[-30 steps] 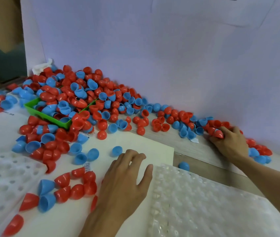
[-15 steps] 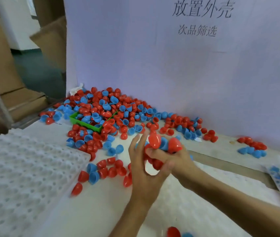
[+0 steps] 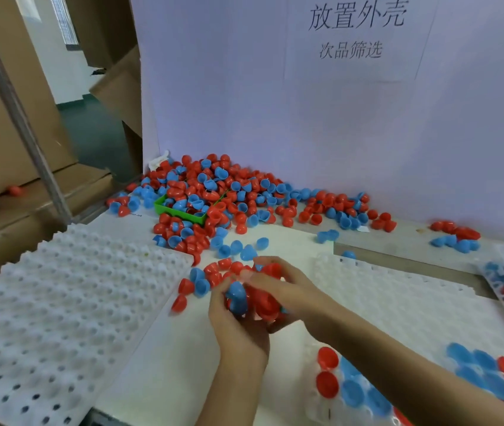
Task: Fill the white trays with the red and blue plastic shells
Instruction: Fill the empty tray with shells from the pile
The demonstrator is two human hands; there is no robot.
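Clearly both hands are loaded: the left hand (image 3: pixel 238 321) and the right hand (image 3: pixel 284 287) meet above the white bench (image 3: pixel 183 348), fingers curled round a clutch of red and blue plastic half-shells (image 3: pixel 253 299), one blue shell sitting at the left fingertips. How many shells each hand holds I cannot tell, since the bundle is blurred.

Just right of the hands lies a white dimpled plastic tray (image 3: pixel 398 305); its near rows already carry red and blue shells, its far rows look bare. A second white dimpled tray (image 3: pixel 60 302) at the left holds none. More shells lie heaped against the pale back wall round a small green plastic bin (image 3: pixel 180 212), with loose ones scattered just beyond the hands.

The likely risk is spillage: a full double handful passed between hands could shed a shell, which would roll across the smooth bench, or knock seated shells out of their dimples. Shells nested together in the bundle could also go into one cup.
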